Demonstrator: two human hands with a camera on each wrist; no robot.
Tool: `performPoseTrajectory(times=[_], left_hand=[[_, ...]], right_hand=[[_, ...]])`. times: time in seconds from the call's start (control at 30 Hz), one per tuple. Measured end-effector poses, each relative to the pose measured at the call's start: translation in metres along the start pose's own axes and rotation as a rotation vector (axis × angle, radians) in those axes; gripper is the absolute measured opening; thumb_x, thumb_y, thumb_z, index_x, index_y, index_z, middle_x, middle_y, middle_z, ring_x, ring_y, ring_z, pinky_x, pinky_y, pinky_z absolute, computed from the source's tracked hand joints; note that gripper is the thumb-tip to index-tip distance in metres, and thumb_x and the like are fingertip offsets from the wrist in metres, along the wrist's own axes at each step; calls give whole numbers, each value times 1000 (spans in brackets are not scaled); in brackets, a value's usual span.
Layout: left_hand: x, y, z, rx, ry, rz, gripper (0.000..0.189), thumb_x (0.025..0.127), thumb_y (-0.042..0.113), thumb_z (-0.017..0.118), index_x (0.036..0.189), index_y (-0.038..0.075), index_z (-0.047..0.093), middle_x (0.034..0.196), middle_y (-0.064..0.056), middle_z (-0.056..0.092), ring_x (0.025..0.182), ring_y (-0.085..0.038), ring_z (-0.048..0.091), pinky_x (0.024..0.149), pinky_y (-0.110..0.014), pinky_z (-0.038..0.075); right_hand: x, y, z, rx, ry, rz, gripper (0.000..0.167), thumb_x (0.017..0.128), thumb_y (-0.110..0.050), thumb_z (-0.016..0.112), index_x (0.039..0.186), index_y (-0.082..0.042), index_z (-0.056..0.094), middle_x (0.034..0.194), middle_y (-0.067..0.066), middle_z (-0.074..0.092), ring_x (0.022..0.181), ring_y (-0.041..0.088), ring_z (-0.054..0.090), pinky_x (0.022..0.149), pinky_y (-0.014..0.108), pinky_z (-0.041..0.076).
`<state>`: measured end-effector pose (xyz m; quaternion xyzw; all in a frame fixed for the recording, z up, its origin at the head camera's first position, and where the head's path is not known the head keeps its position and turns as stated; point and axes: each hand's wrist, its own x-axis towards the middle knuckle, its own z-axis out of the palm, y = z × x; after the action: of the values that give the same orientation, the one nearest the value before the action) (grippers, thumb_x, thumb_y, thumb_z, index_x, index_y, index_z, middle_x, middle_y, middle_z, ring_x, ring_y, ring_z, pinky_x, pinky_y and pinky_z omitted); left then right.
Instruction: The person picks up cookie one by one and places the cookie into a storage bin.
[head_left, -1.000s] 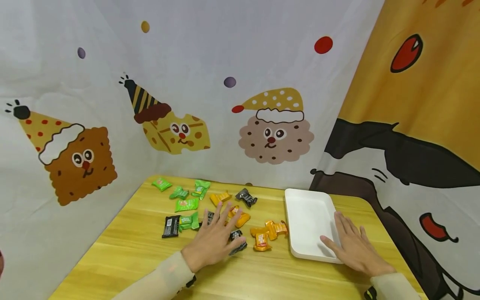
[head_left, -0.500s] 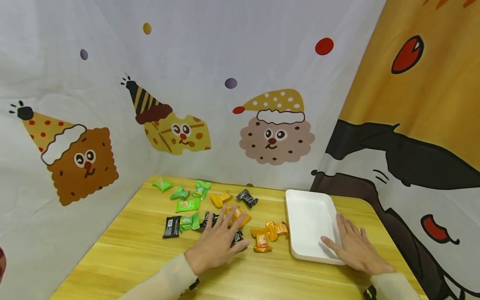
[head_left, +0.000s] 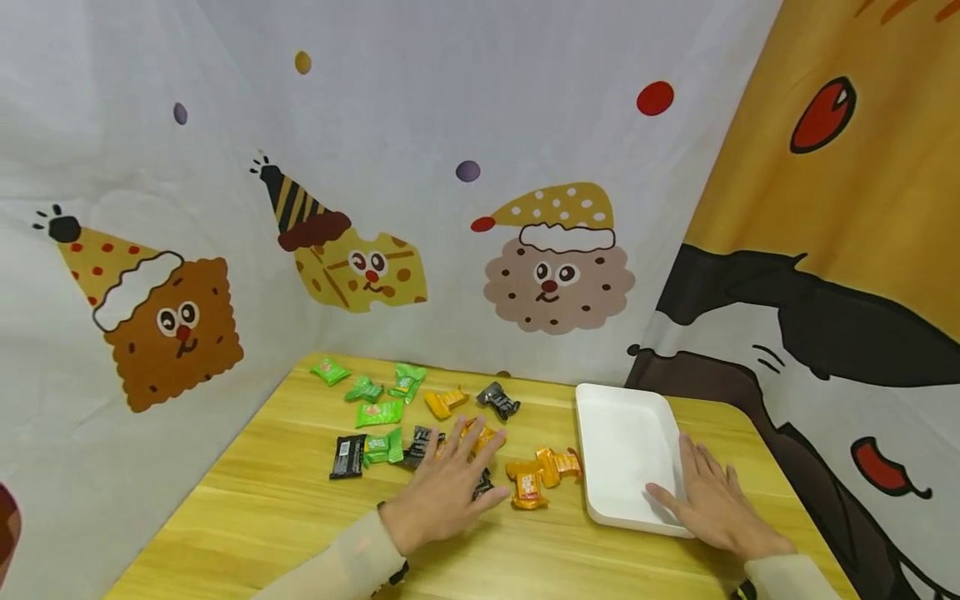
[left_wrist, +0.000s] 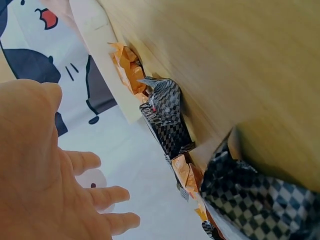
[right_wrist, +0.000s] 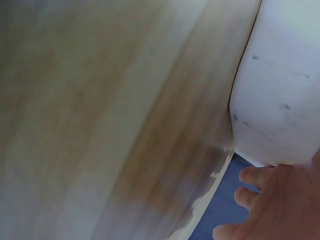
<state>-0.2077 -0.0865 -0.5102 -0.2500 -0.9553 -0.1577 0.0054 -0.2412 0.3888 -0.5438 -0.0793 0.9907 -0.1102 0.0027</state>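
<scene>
My left hand [head_left: 446, 496], fingers spread, hovers over several wrapped candies and holds none. Under and around its fingers are a black candy [head_left: 422, 446] and an orange candy [head_left: 480, 435]; another black candy [head_left: 482, 483] is partly hidden behind the thumb side. In the left wrist view the hand [left_wrist: 60, 185] stands apart from candies in black checkered wrappers [left_wrist: 167, 117]. A white rectangular tray [head_left: 626, 450] stands to the right. My right hand [head_left: 716, 504] lies along its right side with straight fingers, thumb over the near rim; the right wrist view shows fingertips close to the tray wall [right_wrist: 280, 90].
Green candies [head_left: 379, 413] lie at the table's back left, beside a flat black packet [head_left: 348, 457]. Several orange candies [head_left: 528, 490] sit just left of the tray. A printed cloth [head_left: 457, 333] hangs right behind the wooden table [head_left: 247, 500].
My left hand has drifted slightly right and back toward me, uncovering more of the black candy at its left. The right hand stays by the tray. The head view has shifted a little.
</scene>
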Motion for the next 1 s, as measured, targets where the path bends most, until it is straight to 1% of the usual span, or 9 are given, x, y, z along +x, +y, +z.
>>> performPoseTrajectory(times=[0.1,0.23,0.37,0.43,0.53,0.67,0.8,1.0], left_hand=[[1,1,0,1,14,14,82,119,73,45,188,38,20,198,-10,13,184,-43,14,142,-84,17],[3,4,-1,26,36,29,82,119,71,48,188,34,24,197,-12,17,183,-44,18,142,-83,19],[5,7,-1,57,37,40,82,119,73,46,188,33,26,196,-13,18,182,-44,21,142,-81,22],[6,8,-1,66,36,46,82,119,72,47,187,32,27,196,-13,20,181,-44,24,142,-80,22],[8,10,-1,70,24,57,80,119,68,52,187,32,29,195,-13,23,180,-45,28,142,-80,23],[10,13,1,86,9,72,80,118,66,56,186,32,31,194,-12,28,178,-45,33,142,-78,28],[13,17,3,112,0,90,80,118,68,55,185,32,33,192,-11,33,177,-44,38,141,-76,32],[17,22,8,123,-24,105,81,116,71,56,185,32,36,192,-11,35,175,-44,41,140,-72,36]], right_hand=[[-1,3,1,-11,1,2,125,112,-76,59,179,17,11,184,47,21,166,73,27,124,100,18],[-1,4,0,-19,0,6,126,111,-77,59,179,17,10,184,47,21,165,74,27,124,100,18],[-2,4,0,-26,1,12,125,111,-77,59,178,17,12,183,47,22,165,74,28,124,100,18],[-2,3,0,-25,-3,14,126,111,-77,59,178,17,11,183,47,22,165,74,28,124,100,19],[-3,1,0,-21,-10,15,127,111,-78,60,178,18,11,183,47,20,165,74,28,124,100,20],[-3,-2,1,-11,-7,9,127,110,-78,61,178,18,12,183,47,20,165,73,28,123,100,22],[-2,-3,1,-5,3,-7,125,111,-76,62,178,18,13,184,46,21,165,72,29,122,100,24],[-1,-3,0,8,1,-11,125,111,-75,63,178,18,12,184,46,21,166,72,28,122,100,22]])
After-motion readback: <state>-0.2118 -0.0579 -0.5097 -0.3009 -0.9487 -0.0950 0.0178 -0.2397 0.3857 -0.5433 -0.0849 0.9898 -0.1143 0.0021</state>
